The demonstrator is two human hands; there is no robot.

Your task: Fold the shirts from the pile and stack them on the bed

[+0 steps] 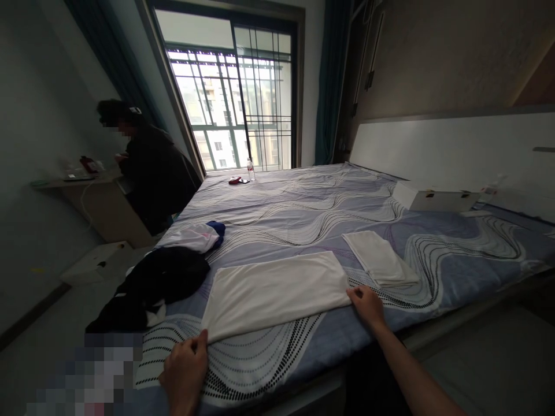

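A folded white cloth lies as a long flat strip on the bed's near side; whether it is a garment I cannot tell. At its near left corner, the thumb and fingers of my left hand are closed on the edge. My right hand pinches the near right corner in the same way. Just beyond my right hand rests a second, smaller folded white cloth. To the left of the strip sits a heap of black clothing, with a white and blue garment behind it.
The bed has a wavy-patterned sheet. A white box stands near the headboard. Toward the window are a bottle and a small red item. Another person is by a desk at the left.
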